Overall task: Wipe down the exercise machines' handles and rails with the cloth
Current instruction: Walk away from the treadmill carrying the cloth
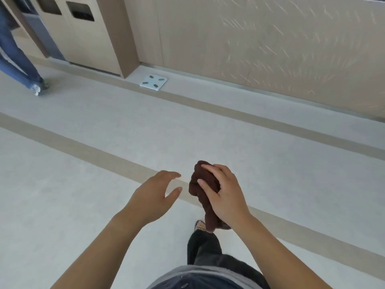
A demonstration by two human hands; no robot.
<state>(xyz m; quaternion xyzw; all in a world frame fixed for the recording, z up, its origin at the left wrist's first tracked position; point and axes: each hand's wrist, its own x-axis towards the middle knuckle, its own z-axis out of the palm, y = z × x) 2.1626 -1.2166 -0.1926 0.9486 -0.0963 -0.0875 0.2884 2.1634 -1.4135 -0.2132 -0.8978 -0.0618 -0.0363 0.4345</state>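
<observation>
1. A dark brown cloth (203,184) is shown bunched up in the right hand (226,195). The fingers and thumb are curled round it, and a loose end hangs down below the wrist.
2. The left hand (154,195) is held just beside the cloth without touching it. Its fingers are relaxed and spread, and nothing is held in it.
3. Both hands are raised in mid-air over a pale floor (83,163) crossed by tan stripes. The wearer's dark trouser leg (203,247) is seen below the cloth.
4. No exercise machine, handle or rail is shown anywhere in view.
5. Only these surroundings are seen:
   - a beige wall panel (270,49);
   - a cabinet (89,42) with dark bin openings;
   - a small white scale (153,82) on the floor by the wall;
   - another person's jeans-clad leg (18,59) at the far left.
6. Progress is judged as between surfaces — the cloth is in hand, but nothing is being wiped with it. Whether any machine has been cleaned cannot be told from this view.
7. By this judgement, what is left is that a machine is to be reached, and the cloth is to be drawn along its handles and rails.
</observation>
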